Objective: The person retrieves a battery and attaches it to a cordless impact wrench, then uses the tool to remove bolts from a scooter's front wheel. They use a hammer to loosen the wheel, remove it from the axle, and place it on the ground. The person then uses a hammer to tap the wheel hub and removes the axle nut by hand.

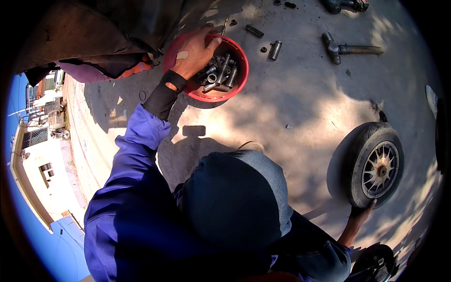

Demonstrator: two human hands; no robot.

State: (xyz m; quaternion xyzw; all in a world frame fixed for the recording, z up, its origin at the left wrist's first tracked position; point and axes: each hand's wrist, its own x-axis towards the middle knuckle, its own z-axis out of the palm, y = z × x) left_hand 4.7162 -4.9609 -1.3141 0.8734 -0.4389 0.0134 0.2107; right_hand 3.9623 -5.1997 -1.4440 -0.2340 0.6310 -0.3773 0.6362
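My left hand (197, 51) grips the far left rim of a round red tub (242, 82), its thumb lying over the inner side. Inside the tub is a heap of dark and shiny metal sockets (224, 70). At the right, my right hand (361, 215) holds the near side of a small spoked wheel with a black tyre (355, 174). One finger presses on the tyre; the other fingers are mostly hidden behind it. The wheel stands tilted on the ground, its hub facing right.
Beyond the tub lie loose sockets (276, 50) and a dark tube-shaped socket (254, 31). A hammer (350, 49) rests at the far right, and a dark tool (345, 4) lies past it. Dark draped cloth (94, 33) hangs at the upper left. My knee (239, 192) fills the near middle.
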